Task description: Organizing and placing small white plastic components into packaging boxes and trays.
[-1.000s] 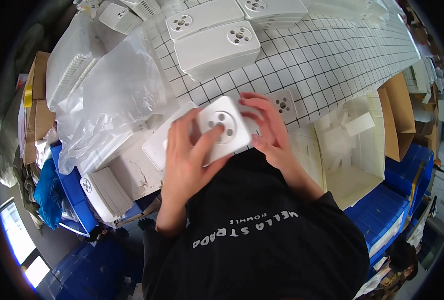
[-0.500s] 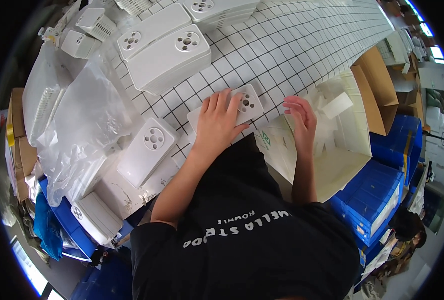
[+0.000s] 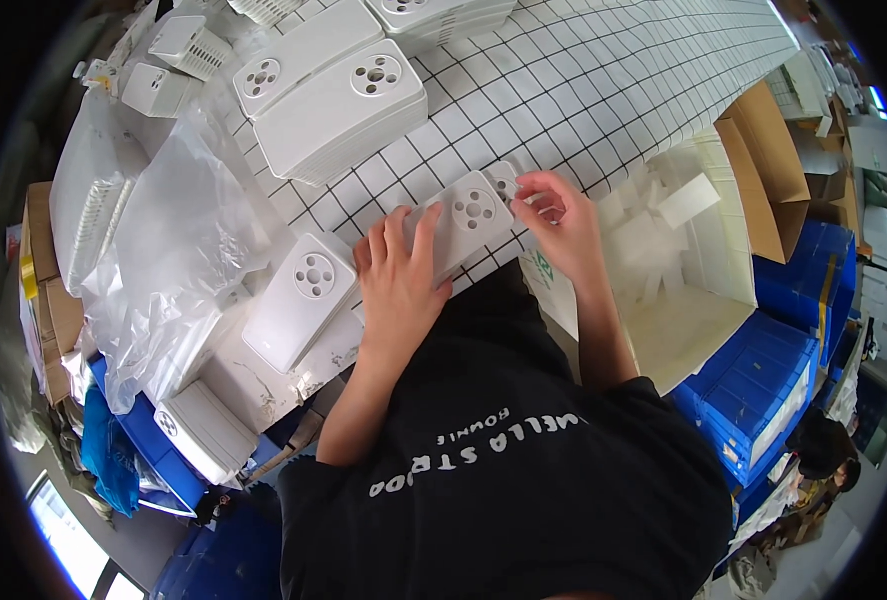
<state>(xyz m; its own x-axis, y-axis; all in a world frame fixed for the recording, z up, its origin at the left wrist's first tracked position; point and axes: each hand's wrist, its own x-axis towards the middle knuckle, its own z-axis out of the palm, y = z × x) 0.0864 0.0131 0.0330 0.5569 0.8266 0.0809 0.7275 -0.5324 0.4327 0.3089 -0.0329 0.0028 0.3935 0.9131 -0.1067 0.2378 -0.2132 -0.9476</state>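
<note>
A white phone-shaped plastic panel (image 3: pixel 452 228), with a round cluster of holes at its right end, lies in front of me. My left hand (image 3: pixel 401 258) grips its left part, fingers across the top and thumb at the near edge. The end of a second such panel (image 3: pixel 505 172) shows behind or under it. There my right hand (image 3: pixel 562 222) curls, thumb and fingers at the panels' right end; whether it pinches anything is hidden. Another white panel (image 3: pixel 304 300) lies left of my left hand.
Stacked white panels (image 3: pixel 339 125) stand at the far side of the gridded table (image 3: pixel 604 70). Left are a clear plastic bag (image 3: pixel 179 225) and white slotted baskets (image 3: pixel 192 48). A pale bin (image 3: pixel 699 315) with white pieces, a cardboard box (image 3: pixel 764 170) and blue crates (image 3: pixel 754 385) sit right.
My left hand has shifted left, and the panel under it sits farther left, with a second panel's end now visible. My right hand has come in leftward to the panels' right end.
</note>
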